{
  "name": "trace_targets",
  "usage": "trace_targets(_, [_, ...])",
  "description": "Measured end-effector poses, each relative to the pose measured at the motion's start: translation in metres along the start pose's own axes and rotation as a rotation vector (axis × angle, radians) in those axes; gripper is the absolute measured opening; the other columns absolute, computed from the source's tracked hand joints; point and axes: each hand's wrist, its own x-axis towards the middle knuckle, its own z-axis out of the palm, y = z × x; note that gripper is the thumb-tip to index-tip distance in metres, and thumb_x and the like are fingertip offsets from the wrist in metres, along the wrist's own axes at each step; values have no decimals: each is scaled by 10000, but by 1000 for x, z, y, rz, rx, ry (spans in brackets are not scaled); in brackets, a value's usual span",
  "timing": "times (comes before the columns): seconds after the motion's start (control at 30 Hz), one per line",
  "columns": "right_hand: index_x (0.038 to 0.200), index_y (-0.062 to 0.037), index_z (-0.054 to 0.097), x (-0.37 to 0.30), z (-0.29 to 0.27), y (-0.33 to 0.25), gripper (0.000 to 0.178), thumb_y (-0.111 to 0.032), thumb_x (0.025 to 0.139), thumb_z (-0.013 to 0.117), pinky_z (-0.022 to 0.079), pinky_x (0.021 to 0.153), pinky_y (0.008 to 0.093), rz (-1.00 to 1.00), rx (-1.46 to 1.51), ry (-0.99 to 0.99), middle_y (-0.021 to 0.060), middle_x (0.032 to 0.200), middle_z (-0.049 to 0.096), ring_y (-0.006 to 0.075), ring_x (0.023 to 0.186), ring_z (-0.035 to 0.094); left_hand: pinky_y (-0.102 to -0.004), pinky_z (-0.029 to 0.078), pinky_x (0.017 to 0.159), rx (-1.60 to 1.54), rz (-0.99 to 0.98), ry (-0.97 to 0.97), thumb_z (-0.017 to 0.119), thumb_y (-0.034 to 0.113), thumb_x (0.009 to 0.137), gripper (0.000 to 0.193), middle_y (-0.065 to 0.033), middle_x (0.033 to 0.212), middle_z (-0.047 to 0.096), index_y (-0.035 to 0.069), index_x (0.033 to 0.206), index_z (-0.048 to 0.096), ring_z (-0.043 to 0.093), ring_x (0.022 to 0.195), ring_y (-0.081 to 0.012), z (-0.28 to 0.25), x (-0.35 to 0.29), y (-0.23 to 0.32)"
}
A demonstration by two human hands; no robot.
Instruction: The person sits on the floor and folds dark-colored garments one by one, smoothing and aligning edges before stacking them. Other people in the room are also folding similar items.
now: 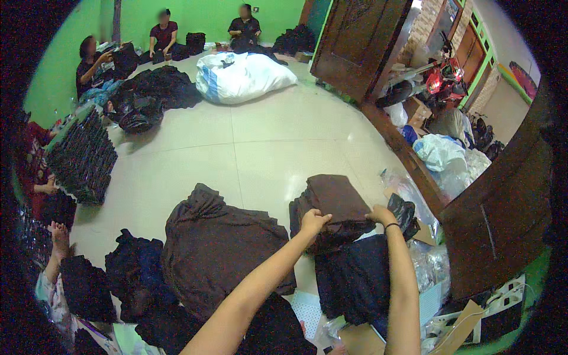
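Both my arms reach forward to a stack of folded dark brown cloth (338, 198) on the floor. My left hand (315, 222) is closed on its near left edge, thumb on top. At the near right corner, my right hand (383, 216), with a dark band at the wrist, pinches the folded layers. Left of the stack spreads a loose heap of brown cloth (219, 248). Dark navy or black cloth (353, 278) lies in front of the stack, between my forearms. What kind of garment the folded pieces are, I cannot tell.
Black clothing (133, 266) and a tall folded stack (86, 157) stand to the left. Several people sit along the green walls. A white sack (242, 77) lies on the far floor. Right are plastic bags (429, 263), an open brown door (361, 47) and a red motorcycle (444, 77).
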Motion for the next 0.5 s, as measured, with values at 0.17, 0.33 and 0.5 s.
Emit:
trace_targets(0.17, [1178, 44, 325, -7, -6, -32, 615, -364, 749, 492, 263, 943, 405, -278, 293, 356, 270, 1228, 290, 399, 1115, 319, -251, 430, 627, -255, 109, -3, 686, 191, 648, 444, -84, 767, 552, -32, 968, 474, 529, 707, -144, 6, 4, -10])
trace_targets(0.33, [1254, 45, 168, -17, -5, -80, 792, -515, 758, 428, 201, 981, 398, -248, 257, 78, 279, 1288, 153, 364, 1200, 200, -234, 435, 551, -152, 120, -87, 681, 184, 652, 398, -67, 735, 547, -25, 920, 473, 528, 643, -128, -5, -15, -7])
trace_targets(0.5, [1232, 68, 220, -53, -23, -110, 794, -535, 754, 418, 307, 918, 412, -173, 45, 176, 303, 1253, 217, 371, 1132, 325, -278, 450, 649, 253, 394, -214, 609, 243, 721, 286, -71, 783, 579, 37, 903, 532, 551, 720, -145, -82, -46, -66])
